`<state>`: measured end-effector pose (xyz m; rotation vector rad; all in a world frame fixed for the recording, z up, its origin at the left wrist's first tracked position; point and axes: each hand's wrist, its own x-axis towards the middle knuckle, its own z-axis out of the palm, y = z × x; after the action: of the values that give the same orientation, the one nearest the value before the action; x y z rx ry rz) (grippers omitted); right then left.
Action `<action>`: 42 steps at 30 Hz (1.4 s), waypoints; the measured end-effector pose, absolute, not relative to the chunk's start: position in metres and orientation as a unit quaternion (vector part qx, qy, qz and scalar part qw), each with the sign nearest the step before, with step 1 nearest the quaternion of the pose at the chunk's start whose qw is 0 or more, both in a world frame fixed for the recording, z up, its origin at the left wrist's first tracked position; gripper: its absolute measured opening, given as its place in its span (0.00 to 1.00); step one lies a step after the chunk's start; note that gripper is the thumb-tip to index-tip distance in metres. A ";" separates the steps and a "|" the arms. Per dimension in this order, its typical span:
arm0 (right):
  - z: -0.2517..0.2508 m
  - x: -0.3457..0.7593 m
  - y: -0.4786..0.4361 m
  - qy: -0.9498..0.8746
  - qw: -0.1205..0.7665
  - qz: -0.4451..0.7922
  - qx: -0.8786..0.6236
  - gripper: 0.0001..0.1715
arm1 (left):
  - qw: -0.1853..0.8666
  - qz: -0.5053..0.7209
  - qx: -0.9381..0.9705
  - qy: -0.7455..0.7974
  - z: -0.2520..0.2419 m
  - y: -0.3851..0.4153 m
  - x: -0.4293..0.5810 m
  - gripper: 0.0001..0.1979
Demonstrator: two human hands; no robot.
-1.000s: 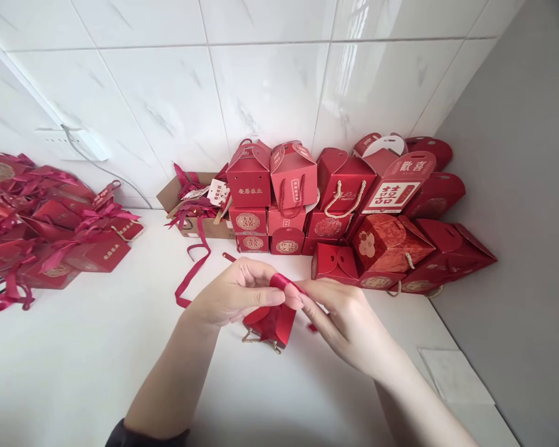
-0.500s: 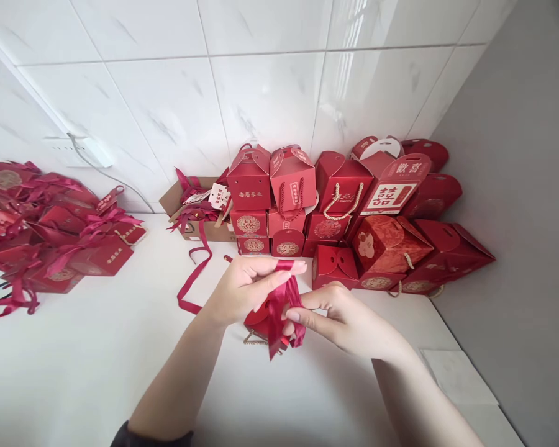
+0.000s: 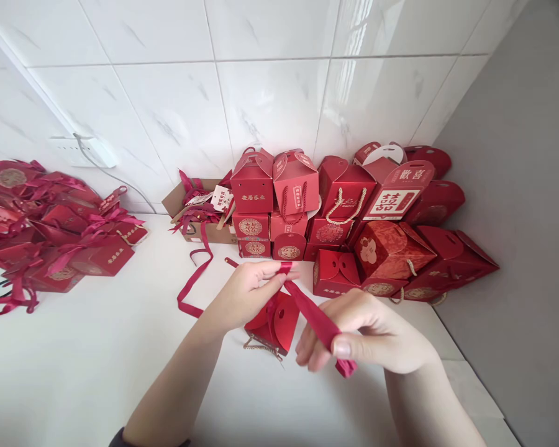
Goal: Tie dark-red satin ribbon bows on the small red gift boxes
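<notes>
My left hand [image 3: 246,292] pinches one end of a dark red ribbon [image 3: 313,314] between thumb and fingers. My right hand [image 3: 372,338] pinches the same ribbon lower down, near its other end, and the ribbon runs taut and slanting between the two hands. Under the hands a small red gift box [image 3: 274,323] with a gold cord handle lies on the white table [image 3: 97,366].
A stack of red gift boxes [image 3: 345,217] stands against the tiled wall at the back right. An open cardboard box [image 3: 190,214] holds ribbons and tags. A long loose ribbon [image 3: 193,282] trails from it. Ribboned red boxes [image 3: 51,230] are heaped at the left. A grey wall rises on the right.
My right hand has drawn toward me and to the right, pulling the bunched ribbon out straight. My left hand stays at the box, still pinching the ribbon's upper end.
</notes>
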<state>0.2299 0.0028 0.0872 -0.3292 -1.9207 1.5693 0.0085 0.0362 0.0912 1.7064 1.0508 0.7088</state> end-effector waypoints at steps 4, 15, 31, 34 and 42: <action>0.091 0.229 -0.001 -0.780 0.243 0.569 -0.093 0.15 | 0.515 0.324 0.681 0.408 0.090 0.041 0.002 0.20; 0.071 0.235 0.016 -0.722 0.526 0.366 -0.261 0.16 | 0.635 0.097 0.677 0.359 0.096 0.023 0.005 0.17; 0.062 0.209 0.026 -0.748 0.289 0.531 -0.273 0.26 | 0.666 0.351 0.581 0.308 0.092 0.036 0.000 0.22; 0.061 0.208 0.023 -0.768 0.220 0.525 -0.293 0.27 | 0.636 0.364 0.586 0.345 0.093 0.040 -0.005 0.20; 0.064 0.197 0.006 -0.752 0.221 0.570 -0.246 0.28 | 0.471 0.325 0.732 0.369 0.093 0.039 -0.004 0.25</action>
<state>0.1973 0.0061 0.0639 -0.6803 -2.0805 1.5755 -0.0037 0.0387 0.0929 1.7937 0.9033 0.7950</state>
